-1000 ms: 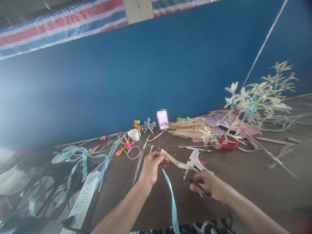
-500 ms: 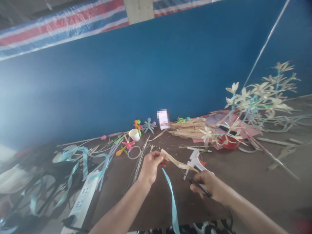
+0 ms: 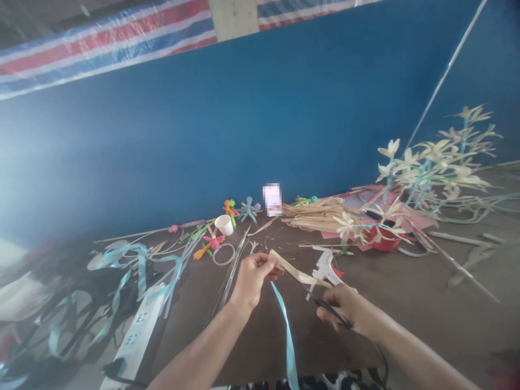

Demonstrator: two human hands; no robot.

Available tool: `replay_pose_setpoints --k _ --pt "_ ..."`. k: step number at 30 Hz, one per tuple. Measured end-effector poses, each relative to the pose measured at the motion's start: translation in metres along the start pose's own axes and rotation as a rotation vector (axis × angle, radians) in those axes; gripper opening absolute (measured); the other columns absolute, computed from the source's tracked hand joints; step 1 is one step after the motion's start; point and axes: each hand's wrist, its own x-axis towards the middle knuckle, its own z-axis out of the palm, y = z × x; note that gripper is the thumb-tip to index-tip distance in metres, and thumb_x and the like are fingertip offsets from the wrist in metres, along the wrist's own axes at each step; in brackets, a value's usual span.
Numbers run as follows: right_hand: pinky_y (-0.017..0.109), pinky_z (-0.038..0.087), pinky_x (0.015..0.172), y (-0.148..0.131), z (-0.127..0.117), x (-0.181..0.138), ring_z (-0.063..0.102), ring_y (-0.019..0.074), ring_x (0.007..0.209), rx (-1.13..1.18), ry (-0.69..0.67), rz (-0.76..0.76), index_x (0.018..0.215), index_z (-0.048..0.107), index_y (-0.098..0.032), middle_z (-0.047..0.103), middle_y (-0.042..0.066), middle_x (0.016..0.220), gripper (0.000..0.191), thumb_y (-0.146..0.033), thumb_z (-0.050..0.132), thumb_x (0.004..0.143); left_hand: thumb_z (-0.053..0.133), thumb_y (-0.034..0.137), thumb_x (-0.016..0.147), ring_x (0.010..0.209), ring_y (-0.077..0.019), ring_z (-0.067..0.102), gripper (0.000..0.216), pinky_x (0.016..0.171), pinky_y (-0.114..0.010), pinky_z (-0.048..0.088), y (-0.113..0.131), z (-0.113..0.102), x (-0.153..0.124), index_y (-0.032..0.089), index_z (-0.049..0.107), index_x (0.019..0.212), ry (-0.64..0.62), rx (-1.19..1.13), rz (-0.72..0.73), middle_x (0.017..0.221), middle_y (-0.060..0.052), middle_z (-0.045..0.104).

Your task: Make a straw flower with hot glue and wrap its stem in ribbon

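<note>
In the middle of the head view my left hand (image 3: 254,276) pinches a pale strip of dried husk (image 3: 292,271) near its left end. The strip slants down to the right, toward my other hand. My right hand (image 3: 345,309) is closed around dark-handled scissors (image 3: 335,311), whose blades lie along the underside of the strip. Whether the blades are apart I cannot make out. Below my left hand a light blue ribbon (image 3: 287,330) hangs down past the table's front edge. Just behind my right hand lies a white glue gun (image 3: 325,265).
A bundle of dried husk strips (image 3: 314,214) lies at the back. White husk flowers (image 3: 434,157) stand at the right above a red container (image 3: 384,238). Left of centre are a paper cup (image 3: 223,225), a clear ring (image 3: 223,254) and thin wires (image 3: 231,271). A power strip (image 3: 136,330) lies front left.
Almost nothing differs. Both hands keep their grips on the strip and the scissors, and the view has shifted very slightly.
</note>
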Motion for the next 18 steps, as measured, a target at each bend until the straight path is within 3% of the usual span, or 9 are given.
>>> replay_pose_setpoints --k 18 --pt "0.017 0.025 0.036 0.018 0.008 0.01 0.039 0.0054 0.034 0.008 0.024 0.027 0.049 0.053 -0.014 0.048 -0.003 0.037 0.037 -0.046 0.059 0.064 0.061 0.033 0.067 0.067 -0.0184 0.064 0.023 0.052 -0.021 0.044 -0.003 -0.001 -0.001 0.012 0.06 0.075 -0.007 -0.125 -0.075 0.069 -0.009 0.068"
